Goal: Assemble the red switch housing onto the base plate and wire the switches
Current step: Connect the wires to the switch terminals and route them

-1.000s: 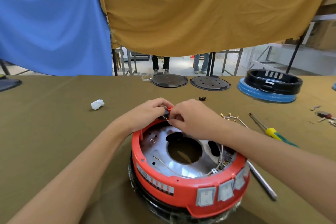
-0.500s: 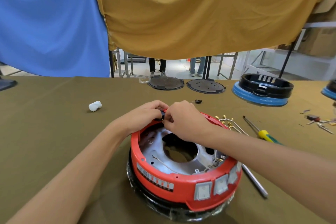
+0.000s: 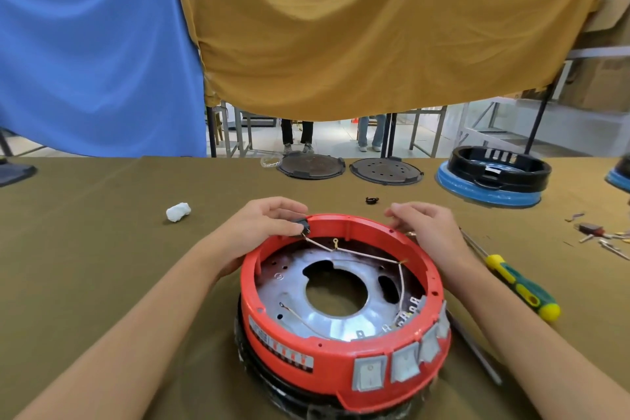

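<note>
The red switch housing (image 3: 341,351) sits as a ring around the shiny metal base plate (image 3: 300,283), on a black base wrapped in plastic. Several grey rocker switches (image 3: 370,373) line its near right wall. My left hand (image 3: 262,225) grips a small black part (image 3: 304,226) at the far left rim. A thin pale wire (image 3: 361,254) runs from that part across the ring and down to the switch terminals (image 3: 405,314). My right hand (image 3: 426,228) rests with relaxed fingers at the far right rim and holds nothing.
A green and yellow screwdriver (image 3: 521,286) and a metal rod (image 3: 474,348) lie to the right. Loose terminals (image 3: 603,237) are scattered far right. A white lump (image 3: 178,211), a small black piece (image 3: 371,200), two dark discs (image 3: 310,165) and a black-and-blue housing (image 3: 494,174) sit farther back.
My hands were pinched together at the far rim; my right hand has let go and moved to the right rim. The wire now shows stretched across the ring.
</note>
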The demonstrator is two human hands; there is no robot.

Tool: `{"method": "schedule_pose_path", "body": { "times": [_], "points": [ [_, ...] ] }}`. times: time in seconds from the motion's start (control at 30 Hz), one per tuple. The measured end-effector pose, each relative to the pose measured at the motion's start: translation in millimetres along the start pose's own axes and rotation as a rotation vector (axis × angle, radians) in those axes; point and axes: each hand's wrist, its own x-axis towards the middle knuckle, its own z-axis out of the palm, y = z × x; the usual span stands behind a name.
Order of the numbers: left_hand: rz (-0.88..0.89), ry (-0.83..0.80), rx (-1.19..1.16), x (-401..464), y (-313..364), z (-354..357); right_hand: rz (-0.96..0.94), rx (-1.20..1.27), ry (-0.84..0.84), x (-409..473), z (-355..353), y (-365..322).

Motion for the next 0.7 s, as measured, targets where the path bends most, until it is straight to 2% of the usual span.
{"method": "schedule_pose_path", "body": {
  "times": [0.13, 0.2, 0.33, 0.43, 0.53, 0.7],
  "points": [
    [0.039, 0.043, 0.006, 0.3, -1.8, -1.0, 0.025, 0.105, -0.074, 2.1, -3.8, 2.6],
    [0.066, 0.089, -0.001, 0.4, -2.9, -2.3, 0.026, 0.142, -0.054, 3.5, -6.4, 5.1],
    [0.049, 0.244, -0.070, 4.4, -4.6, -6.9, 0.073, 0.296, 0.237, 15.0, -24.1, 11.4],
    [0.014, 0.339, -0.158, 6.3, -8.6, -11.4, 0.146, 0.313, 0.420, 21.6, -35.3, 20.0],
    [-0.017, 0.385, -0.228, 6.7, -10.7, -12.3, 0.192, 0.218, 0.406, 25.1, -37.3, 27.7],
    [-0.023, 0.405, -0.232, 8.7, -13.1, -11.6, 0.118, -0.215, 0.287, 29.3, -35.6, 34.0]
  ]
}}
